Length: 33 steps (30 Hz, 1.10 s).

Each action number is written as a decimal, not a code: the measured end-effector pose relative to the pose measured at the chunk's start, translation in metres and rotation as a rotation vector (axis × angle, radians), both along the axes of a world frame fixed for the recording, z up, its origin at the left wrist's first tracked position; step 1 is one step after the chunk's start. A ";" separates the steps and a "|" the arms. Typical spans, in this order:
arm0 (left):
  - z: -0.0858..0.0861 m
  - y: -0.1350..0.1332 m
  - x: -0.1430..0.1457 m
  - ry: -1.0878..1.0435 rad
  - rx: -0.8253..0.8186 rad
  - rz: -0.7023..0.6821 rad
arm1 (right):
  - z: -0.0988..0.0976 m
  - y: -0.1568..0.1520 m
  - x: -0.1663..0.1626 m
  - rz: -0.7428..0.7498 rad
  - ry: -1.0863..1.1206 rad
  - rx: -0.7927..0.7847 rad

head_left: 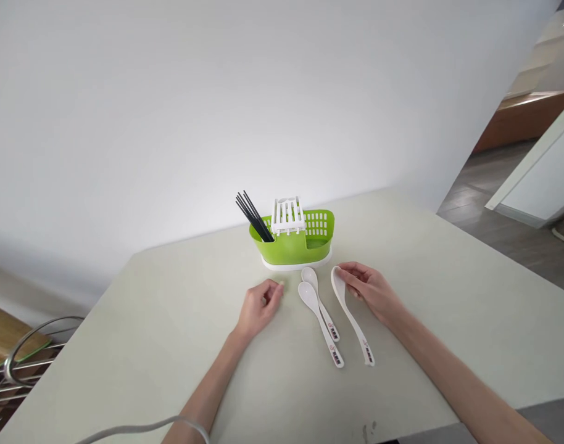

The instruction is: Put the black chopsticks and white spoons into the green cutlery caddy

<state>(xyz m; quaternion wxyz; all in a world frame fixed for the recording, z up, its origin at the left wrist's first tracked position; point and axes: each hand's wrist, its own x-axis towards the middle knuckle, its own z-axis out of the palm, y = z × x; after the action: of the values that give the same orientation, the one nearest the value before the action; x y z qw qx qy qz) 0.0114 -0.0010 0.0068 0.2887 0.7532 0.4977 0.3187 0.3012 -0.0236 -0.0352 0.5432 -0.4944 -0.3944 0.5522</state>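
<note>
Three white spoons lie on the pale table (161, 320) in front of a green cutlery holder (291, 243). My right hand (372, 290) rests on the rightmost spoon (349, 314), its fingers closing over the bowl end. Two more spoons (319, 311) lie side by side just left of it. My left hand (258, 306) lies on the table left of the spoons, fingers loosely curled with nothing in them. The holder stands on a white base, with black chopsticks (254, 217) in its left compartment and a white rack insert (287, 216) in the middle.
A white wall rises directly behind the table. A metal wire rack (20, 361) and a wooden board sit at the lower left, off the table. A white cable (138, 428) runs past my left forearm. Grey floor lies beyond the table's right edge.
</note>
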 end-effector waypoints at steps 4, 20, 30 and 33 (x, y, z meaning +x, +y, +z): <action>0.009 -0.006 0.049 0.017 -0.003 -0.128 | -0.001 0.000 -0.002 0.003 0.011 0.022; 0.055 -0.010 0.111 -0.087 -0.266 -0.215 | -0.001 0.003 0.005 -0.008 0.219 0.114; 0.128 -0.001 0.043 -0.702 0.286 0.249 | -0.003 0.006 0.009 -0.002 0.242 0.062; 0.137 0.020 0.023 -0.777 0.441 0.388 | -0.002 0.006 0.008 -0.008 0.243 0.062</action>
<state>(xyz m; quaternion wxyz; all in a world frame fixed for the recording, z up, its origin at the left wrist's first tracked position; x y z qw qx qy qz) 0.0348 0.0192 0.1443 0.2219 0.5150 0.4047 0.7223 0.3094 -0.0174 -0.0376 0.6045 -0.4082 -0.3404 0.5933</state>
